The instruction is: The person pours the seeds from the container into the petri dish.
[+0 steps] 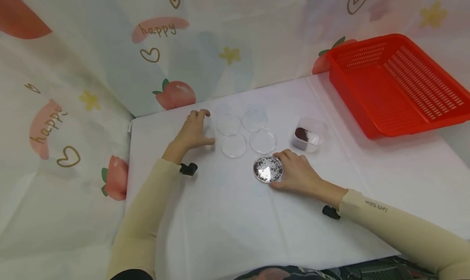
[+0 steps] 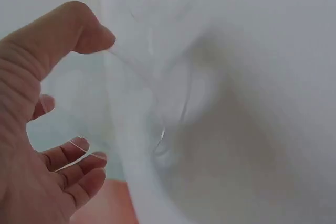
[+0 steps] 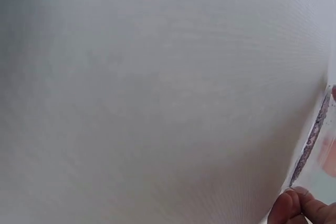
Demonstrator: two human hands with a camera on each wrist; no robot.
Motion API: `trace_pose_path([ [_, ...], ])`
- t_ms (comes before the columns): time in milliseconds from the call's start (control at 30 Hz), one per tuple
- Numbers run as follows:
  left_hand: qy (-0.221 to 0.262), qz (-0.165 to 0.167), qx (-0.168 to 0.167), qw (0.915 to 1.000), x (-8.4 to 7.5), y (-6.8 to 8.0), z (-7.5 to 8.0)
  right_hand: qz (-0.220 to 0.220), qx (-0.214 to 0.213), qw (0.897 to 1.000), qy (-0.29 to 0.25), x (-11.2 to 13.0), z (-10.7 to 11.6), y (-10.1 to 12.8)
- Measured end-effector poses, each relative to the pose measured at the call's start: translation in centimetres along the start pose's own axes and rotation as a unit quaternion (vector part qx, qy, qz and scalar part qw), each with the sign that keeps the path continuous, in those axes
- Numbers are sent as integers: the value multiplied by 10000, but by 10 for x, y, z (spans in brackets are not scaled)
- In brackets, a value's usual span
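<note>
Currently the right hand (image 1: 295, 172) grips the side of a speckled dish (image 1: 268, 168), round and clear, dark bits scattered across it, the landmark here. Left of it and farther off, the left hand (image 1: 191, 132) pinches a see-through disc (image 1: 209, 130) by its edges between thumb and fingers, its outline faint, so dish or lid cannot be told. Just beyond the speckled dish lie four clear round pieces (image 1: 233, 145) in a cluster; to its right and beyond, a clear tub (image 1: 318, 130) with dark brown grains (image 1: 301, 133) heaped at one side, then, farther right, a red slotted basket (image 1: 400, 96).
</note>
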State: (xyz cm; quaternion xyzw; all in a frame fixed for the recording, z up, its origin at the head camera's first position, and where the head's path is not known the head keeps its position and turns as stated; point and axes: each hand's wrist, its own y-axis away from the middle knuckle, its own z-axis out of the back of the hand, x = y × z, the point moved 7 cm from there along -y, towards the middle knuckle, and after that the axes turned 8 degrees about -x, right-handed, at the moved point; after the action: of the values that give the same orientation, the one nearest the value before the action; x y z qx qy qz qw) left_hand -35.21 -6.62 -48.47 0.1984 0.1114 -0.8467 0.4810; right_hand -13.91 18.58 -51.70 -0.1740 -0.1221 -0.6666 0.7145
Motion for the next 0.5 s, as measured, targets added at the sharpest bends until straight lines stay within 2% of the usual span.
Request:
trace_pose_path([
  [100,569,-161,-87,9982,-30,8,1,-38,43,10000,16,-1,2,1],
  [200,1062,-373,-32,9936,-62,22,-6,-90,91,9999,-24,-3,1,0],
  [367,1490,-981,46,9840,-106,49,-34,-110,170,9998,-87,-4,-1,-1],
  [500,1458,-1533,30,9774,-126,66,-61,-97,293,9994,-139,-3,0,-1],
])
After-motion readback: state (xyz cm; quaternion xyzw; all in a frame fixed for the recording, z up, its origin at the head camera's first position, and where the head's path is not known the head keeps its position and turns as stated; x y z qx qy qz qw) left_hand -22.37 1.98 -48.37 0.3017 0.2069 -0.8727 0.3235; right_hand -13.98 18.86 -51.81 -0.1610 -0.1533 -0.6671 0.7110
